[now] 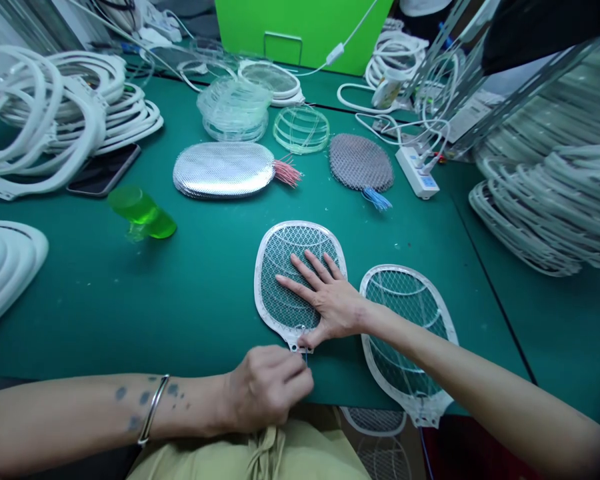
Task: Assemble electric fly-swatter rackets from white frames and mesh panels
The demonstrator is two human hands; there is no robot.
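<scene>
An oval white-framed electric fly swatter head (280,267) with wire mesh lies on the green mat. My right hand (327,297) rests flat on its mesh, fingers spread, with the thumb near the frame's neck. My left hand (265,390) is pinched at that neck, on a thin blue wire (305,359) coming out of it. The fingers hide most of the wire. A second swatter head (407,333) lies to the right, just past my right forearm, which passes over its frame.
Stacks of mesh panels (225,170) with pink wires, (360,163) with blue wires, and clear grids (233,110) stand at the back. White frames (30,120) pile up left and right (545,213). A green roll of tape (143,213), a phone (103,170) and a power strip (417,173) lie about.
</scene>
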